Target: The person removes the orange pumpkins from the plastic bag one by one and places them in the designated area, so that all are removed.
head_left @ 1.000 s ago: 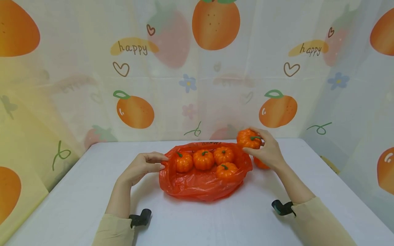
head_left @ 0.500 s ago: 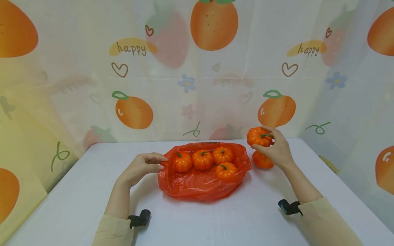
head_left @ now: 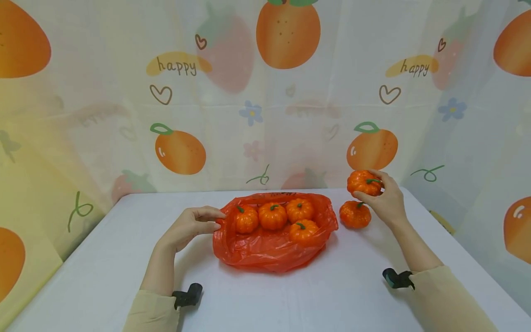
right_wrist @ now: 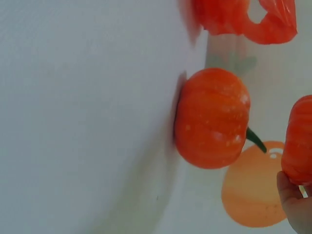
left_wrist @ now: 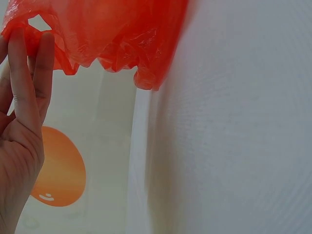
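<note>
Pumpkin was up off the table, right of the red bag, clamped betw. thumb & fingers of your R hand; your L hand pinched the bag's left rim. A 2nd pumpkin sat just below, so lowering your R hand straight down prob. would've knocked it. Smooth skin + fingertip hold could've meant a slip; a hard L tug might've spilled the 4 bagged pumpkins.

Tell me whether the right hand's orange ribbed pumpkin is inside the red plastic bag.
No: the right hand holds that pumpkin right of the bag.
</note>
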{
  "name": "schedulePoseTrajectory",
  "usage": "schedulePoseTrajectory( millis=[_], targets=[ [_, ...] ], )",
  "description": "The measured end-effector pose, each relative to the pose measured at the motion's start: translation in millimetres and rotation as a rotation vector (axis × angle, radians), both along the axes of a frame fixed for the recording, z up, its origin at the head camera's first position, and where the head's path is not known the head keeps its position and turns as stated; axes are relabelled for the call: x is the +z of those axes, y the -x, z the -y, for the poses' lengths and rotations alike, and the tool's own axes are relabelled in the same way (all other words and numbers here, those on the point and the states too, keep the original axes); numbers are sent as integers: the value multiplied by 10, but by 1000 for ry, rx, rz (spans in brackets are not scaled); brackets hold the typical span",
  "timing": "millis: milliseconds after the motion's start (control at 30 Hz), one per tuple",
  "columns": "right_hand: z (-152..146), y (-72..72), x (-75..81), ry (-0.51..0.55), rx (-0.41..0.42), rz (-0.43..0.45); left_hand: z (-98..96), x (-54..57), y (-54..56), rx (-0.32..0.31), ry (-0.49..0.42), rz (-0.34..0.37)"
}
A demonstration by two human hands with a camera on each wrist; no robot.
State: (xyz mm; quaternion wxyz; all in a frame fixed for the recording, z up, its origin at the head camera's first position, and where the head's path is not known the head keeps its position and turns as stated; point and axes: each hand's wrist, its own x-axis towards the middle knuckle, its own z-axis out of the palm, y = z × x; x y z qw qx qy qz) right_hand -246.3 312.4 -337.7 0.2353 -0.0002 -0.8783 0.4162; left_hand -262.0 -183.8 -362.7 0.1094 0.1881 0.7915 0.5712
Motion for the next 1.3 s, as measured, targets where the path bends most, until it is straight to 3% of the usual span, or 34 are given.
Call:
schedulePoseTrajectory(
  millis=[533, 1300],
  targets=[
    [-334, -19, -131, 31, -124, 48, -2, 0, -4, 3, 7, 4],
    [-590, -77, -316, 64, -152, 176, -10, 13, 2, -11, 7, -10]
  ],
)
